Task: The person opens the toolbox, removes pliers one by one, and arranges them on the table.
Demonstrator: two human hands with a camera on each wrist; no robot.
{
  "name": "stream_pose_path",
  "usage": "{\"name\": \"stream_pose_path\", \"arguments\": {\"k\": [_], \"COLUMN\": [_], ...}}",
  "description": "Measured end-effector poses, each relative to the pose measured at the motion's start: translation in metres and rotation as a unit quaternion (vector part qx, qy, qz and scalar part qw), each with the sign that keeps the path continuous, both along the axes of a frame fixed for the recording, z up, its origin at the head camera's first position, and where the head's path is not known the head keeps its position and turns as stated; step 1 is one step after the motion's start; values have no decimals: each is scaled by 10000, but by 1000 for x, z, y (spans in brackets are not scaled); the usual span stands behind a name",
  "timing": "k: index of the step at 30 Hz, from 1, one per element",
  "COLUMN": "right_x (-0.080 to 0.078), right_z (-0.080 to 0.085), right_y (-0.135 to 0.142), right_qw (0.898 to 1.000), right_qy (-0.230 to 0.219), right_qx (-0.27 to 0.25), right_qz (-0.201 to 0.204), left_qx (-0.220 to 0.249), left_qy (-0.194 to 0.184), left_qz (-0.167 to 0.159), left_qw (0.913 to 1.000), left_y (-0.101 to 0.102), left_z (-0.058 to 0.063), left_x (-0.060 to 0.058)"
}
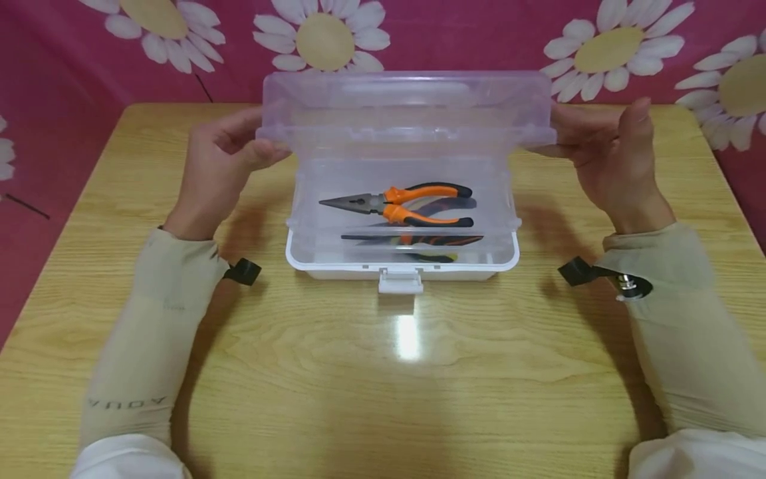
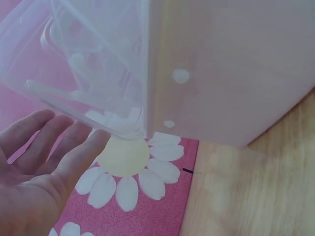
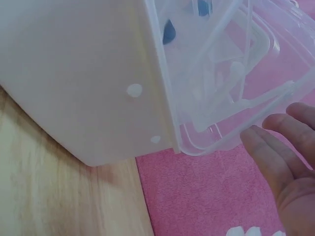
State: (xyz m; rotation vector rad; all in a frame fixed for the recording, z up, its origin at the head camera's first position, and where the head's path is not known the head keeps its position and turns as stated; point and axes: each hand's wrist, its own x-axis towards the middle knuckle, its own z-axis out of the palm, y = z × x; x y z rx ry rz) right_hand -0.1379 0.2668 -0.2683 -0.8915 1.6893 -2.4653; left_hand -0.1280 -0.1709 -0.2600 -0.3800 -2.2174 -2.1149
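Bearing the raised, translucent, lilac-tinted plastic lid (image 1: pixel 407 100) at its two ends, the person's left hand (image 1: pixel 212 159) and right hand (image 1: pixel 619 159) keep their fingers nearly straight, touching its edges; the right thumb stands up, clear of the lid. Even, light support at both ends probably suits the lid best, since lopsided pressure could twist its hinge side. The white-rimmed translucent plastic box (image 1: pixel 347 267) sits between the hands, slightly nearer the person, its white latch (image 1: pixel 401 282) facing them. Inside, long-nose pliers with orange-and-black handles (image 1: pixel 377 203) lie midway between the hands, nose toward the left one. Dark shapes below are too unclear to name. Around the box spreads the pale wood-grain worktop (image 1: pixel 407 399); beyond hangs pink daisy-patterned cloth (image 1: pixel 467 40).
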Motion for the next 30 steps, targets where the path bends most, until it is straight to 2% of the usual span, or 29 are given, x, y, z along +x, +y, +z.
{"name": "stream_pose_path", "arguments": {"k": [4, 8, 14, 20, 27, 30], "right_x": [-4, -7, -12, -16, -22, -22], "right_z": [1, 5, 11, 18, 28, 31], "right_y": [-2, -3, -2, -4, -5, -7], "right_qw": [10000, 9997, 9988, 9976, 9969, 9943], "right_qy": [24, -86, -482, -430, -306, -261], "right_qx": [3, 188, 62, 422, 650, 903], "right_qz": [0, -93, -34, -354, -337, -494], "left_qx": [438, 608, 462, 468, 499, 602], "left_qy": [-30, -91, -423, -695, -946, -1031], "left_qz": [-126, -101, 125, 158, 189, 196], "left_qw": [9990, 9981, 9980, 9964, 9941, 9927], "left_y": [-2, 0, 5, 6, 6, 6], "left_z": [0, 4, 10, 17, 24, 26], "left_x": [-5, -9, -14, -17, -21, -23]}}
